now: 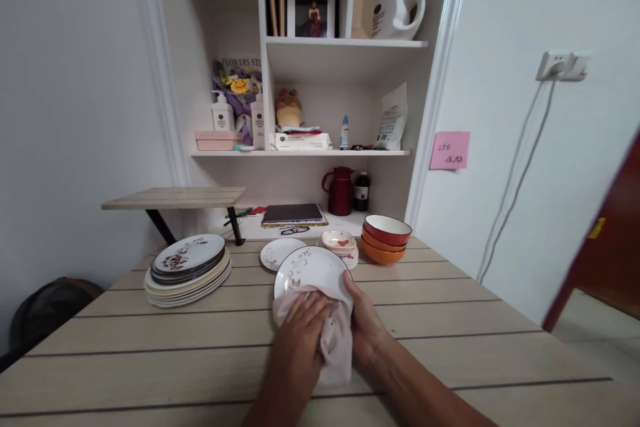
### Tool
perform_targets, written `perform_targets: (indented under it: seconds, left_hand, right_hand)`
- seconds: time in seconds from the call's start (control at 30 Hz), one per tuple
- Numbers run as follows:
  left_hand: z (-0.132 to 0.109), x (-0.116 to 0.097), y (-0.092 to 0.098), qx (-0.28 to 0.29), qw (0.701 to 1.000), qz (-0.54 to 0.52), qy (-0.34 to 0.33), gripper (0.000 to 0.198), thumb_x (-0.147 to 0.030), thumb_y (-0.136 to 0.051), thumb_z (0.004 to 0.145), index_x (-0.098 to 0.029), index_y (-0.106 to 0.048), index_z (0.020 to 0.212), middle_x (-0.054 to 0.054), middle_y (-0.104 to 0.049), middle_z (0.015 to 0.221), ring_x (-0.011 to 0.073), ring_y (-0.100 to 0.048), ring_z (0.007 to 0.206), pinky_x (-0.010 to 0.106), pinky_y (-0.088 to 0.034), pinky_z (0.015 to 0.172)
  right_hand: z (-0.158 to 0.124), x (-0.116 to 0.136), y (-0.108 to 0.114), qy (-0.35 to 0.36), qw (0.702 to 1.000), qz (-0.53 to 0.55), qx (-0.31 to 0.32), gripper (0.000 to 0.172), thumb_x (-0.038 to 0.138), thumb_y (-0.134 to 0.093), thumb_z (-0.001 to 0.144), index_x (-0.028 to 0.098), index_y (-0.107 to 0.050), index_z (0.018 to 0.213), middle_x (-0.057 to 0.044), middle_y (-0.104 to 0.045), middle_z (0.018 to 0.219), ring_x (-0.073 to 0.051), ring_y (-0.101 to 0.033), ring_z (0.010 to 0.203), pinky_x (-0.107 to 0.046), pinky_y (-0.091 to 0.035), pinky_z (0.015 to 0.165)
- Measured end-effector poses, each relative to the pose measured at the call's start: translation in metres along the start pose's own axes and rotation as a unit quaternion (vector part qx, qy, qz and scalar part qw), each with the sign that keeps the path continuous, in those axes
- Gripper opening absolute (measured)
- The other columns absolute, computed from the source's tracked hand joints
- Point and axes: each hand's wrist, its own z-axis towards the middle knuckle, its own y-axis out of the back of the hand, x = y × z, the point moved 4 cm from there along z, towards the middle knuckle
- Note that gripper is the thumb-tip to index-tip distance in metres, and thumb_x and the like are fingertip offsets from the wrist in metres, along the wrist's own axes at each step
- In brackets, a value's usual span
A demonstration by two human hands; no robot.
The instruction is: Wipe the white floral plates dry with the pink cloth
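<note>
A white plate (313, 268) with a floral pattern is tilted up off the wooden table (450, 320). My right hand (364, 327) grips the plate's right edge, thumb on its rim. My left hand (299, 332) presses a pale pink cloth (336, 340) against the plate's lower face, fingers curled on the cloth.
A stack of plates (187, 268) sits at the left. Behind stand a small white plate (280, 252), small patterned dishes (340, 245) and stacked red and orange bowls (386, 237). A red jug (340, 191), a dark bottle (362, 191) and a tablet (293, 213) lie below the shelves.
</note>
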Motion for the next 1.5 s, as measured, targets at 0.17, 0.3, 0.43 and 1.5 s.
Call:
perform_targets:
  seconds: [0.17,0.3,0.43,1.5]
  left_hand:
    - [0.002,0.000,0.003,0.054,0.997,-0.007,0.048,0.074,-0.001,-0.044,0.063,-0.020,-0.052,0.134,0.005,-0.049,0.142,0.0234,-0.039,0.135,0.050,-0.023,0.116]
    - [0.002,0.010,0.012,0.033,0.987,0.050,0.147,0.077,0.003,-0.041,0.064,-0.017,-0.046,0.138,0.006,-0.043,0.146,0.0233,-0.032,0.139,0.049,-0.019,0.117]
    - [0.000,0.021,0.021,-0.016,0.970,0.120,0.212,0.069,0.002,-0.039,0.072,-0.015,-0.045,0.139,0.007,-0.039,0.148,0.0237,-0.031,0.139,0.051,-0.017,0.117]
    - [-0.003,0.008,0.014,-0.039,0.982,0.116,0.141,0.072,-0.003,-0.049,0.063,-0.011,-0.049,0.135,0.010,-0.045,0.145,0.0265,-0.036,0.136,0.050,-0.026,0.115]
  right_hand:
    - [0.000,-0.022,-0.004,-0.099,0.995,-0.015,0.029,0.063,0.060,-0.054,0.081,0.006,-0.063,0.112,-0.017,-0.073,0.099,-0.027,-0.067,0.101,-0.042,-0.043,0.098]
    - [0.001,-0.034,-0.012,-0.100,0.994,-0.021,0.048,0.062,0.059,-0.051,0.083,0.008,-0.062,0.117,-0.014,-0.073,0.103,-0.025,-0.066,0.102,-0.040,-0.042,0.099]
    - [0.006,-0.036,-0.012,-0.051,0.998,-0.005,0.046,0.056,0.051,-0.050,0.088,0.008,-0.059,0.122,-0.013,-0.072,0.108,-0.023,-0.064,0.107,-0.036,-0.041,0.101]
    - [0.000,0.005,-0.003,0.048,0.998,0.025,-0.030,0.060,0.052,-0.052,0.086,0.008,-0.055,0.126,-0.014,-0.072,0.109,-0.025,-0.066,0.102,-0.039,-0.044,0.099]
